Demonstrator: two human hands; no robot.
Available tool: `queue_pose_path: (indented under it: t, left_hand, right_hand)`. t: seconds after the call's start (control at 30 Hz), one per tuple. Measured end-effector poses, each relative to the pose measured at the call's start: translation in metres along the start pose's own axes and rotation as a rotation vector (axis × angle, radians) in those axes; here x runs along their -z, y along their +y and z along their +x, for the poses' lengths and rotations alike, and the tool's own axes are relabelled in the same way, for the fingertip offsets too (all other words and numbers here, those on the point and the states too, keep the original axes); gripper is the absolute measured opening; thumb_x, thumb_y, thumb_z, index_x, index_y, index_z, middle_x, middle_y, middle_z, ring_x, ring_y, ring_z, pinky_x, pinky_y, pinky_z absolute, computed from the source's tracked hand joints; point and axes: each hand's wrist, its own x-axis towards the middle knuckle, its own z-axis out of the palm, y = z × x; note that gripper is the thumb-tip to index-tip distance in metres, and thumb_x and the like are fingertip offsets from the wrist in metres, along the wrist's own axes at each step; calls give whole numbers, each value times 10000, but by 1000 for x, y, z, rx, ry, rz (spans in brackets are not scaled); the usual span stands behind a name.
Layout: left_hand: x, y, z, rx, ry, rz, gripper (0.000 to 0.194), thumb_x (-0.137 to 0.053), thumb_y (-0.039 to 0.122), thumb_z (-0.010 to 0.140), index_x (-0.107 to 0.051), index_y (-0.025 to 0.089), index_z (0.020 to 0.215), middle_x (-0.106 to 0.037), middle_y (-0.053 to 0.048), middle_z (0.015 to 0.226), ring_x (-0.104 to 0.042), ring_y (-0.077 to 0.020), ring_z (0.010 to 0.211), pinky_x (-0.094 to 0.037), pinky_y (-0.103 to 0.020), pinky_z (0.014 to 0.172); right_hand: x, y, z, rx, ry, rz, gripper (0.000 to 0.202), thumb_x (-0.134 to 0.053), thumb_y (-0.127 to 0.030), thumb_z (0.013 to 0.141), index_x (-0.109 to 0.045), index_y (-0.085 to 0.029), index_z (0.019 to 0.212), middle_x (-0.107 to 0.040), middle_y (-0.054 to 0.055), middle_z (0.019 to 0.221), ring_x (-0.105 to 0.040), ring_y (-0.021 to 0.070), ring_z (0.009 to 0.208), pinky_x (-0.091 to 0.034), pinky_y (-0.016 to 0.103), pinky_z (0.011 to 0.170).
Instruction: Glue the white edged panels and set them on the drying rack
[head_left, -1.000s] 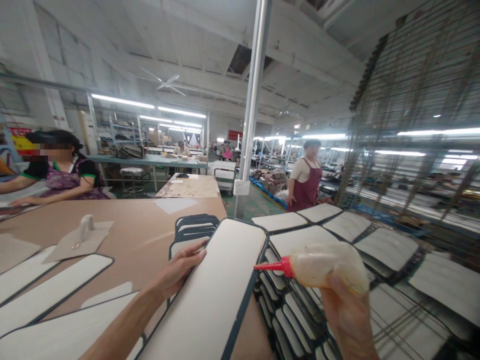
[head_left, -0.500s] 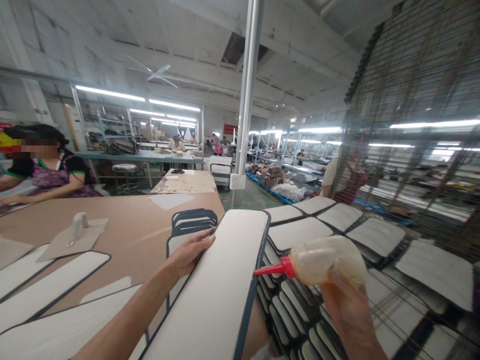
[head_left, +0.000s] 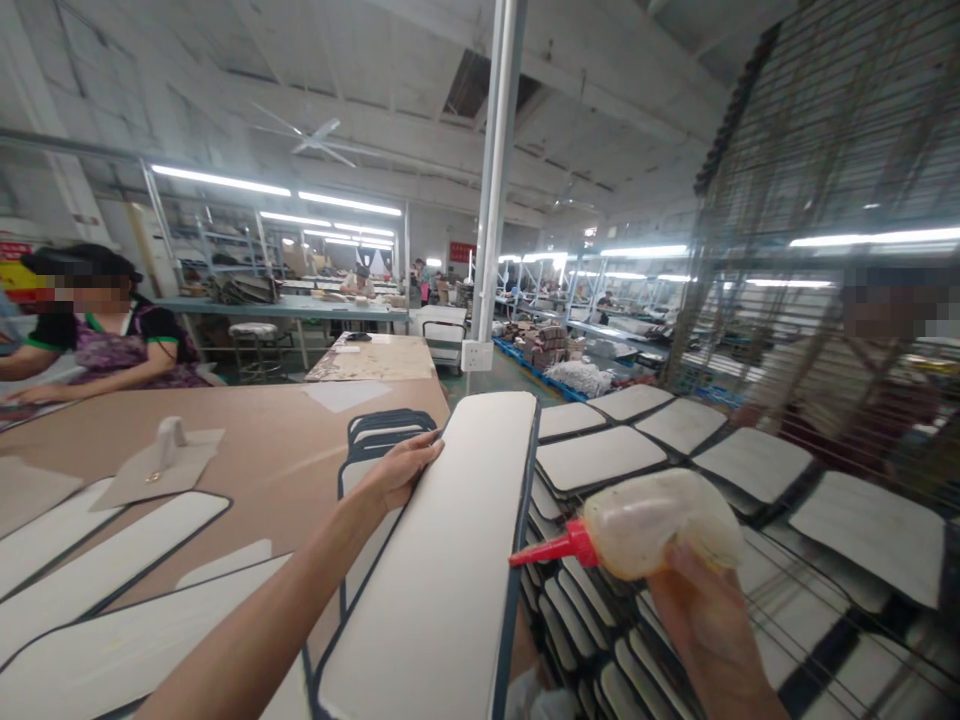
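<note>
My left hand point(head_left: 407, 470) grips the left edge of a long white panel point(head_left: 457, 530) with a dark blue border and rounded corners, its far end tilted up. In my right hand point(head_left: 697, 580) is a translucent squeeze bottle point(head_left: 645, 520) holding a little yellowish liquid. Its red nozzle point(head_left: 551, 547) points left, and the tip meets the panel's right edge. Behind my left hand, a stack of similar dark-edged panels point(head_left: 390, 428) lies on the brown table point(head_left: 277, 430).
More white panels point(head_left: 112, 560) lie at the left, near a beige piece with a handle point(head_left: 171, 455). At the right, wire racks point(head_left: 810, 570) carry several panels. A post with a socket point(head_left: 478, 355) rises beyond the table. One person point(head_left: 142, 340) sits left; another point(head_left: 825, 390) is behind the mesh.
The panel and my left hand have shifted slightly up. The nozzle tip has slid a little down along the panel's right edge. A person has come into clearer view behind the mesh.
</note>
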Motion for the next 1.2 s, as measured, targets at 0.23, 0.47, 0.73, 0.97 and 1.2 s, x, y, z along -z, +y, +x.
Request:
queue_pose_path:
  t: [0.23, 0.47, 0.73, 0.97, 1.2]
  left_hand:
    - [0, 4, 10, -29, 0, -26, 468, -668, 91, 745, -581, 105, 1205, -737, -99, 797, -666, -163, 564, -532, -240, 535]
    - [0, 8, 17, -34, 24, -32, 446, -619, 71, 779, -569, 121, 1219, -739, -87, 806, -664, -167, 574, -530, -251, 529]
    - [0, 16, 23, -43, 86, -42, 376, -590, 43, 793, -594, 98, 1165, -723, -60, 711, -642, -144, 520, -532, -236, 518]
    - [9, 16, 35, -55, 162, -90, 422, -620, 59, 779, -568, 125, 1192, -720, -37, 703, -624, -127, 478, -531, -224, 498]
    - [18, 14, 42, -95, 202, -165, 446, -676, 66, 740, -574, 123, 1171, -718, -47, 728, -640, -129, 509, -535, -217, 518]
  right_hand:
    - [6, 2, -2, -27, -17, -27, 612, -777, -310, 537, -635, -251, 1130, -727, 84, 822, -677, 301, 739, -487, 545, 831]
    - [13, 3, -4, -77, -7, -20, 617, -772, -303, 505, -643, -237, 1105, -726, 88, 852, -669, 322, 833, -479, 532, 854]
    - [20, 4, -9, -100, 14, -11, 621, -768, -315, 511, -639, -229, 1113, -725, 94, 870, -668, 329, 838, -470, 544, 864]
    - [22, 2, -11, -52, 43, -6, 578, -777, -305, 529, -652, -237, 1090, -731, 66, 798, -678, 280, 661, -518, 510, 796]
    - [24, 1, -18, 51, 127, -22, 532, -776, -256, 573, -650, -245, 1090, -728, 49, 781, -674, 237, 634, -572, 381, 634]
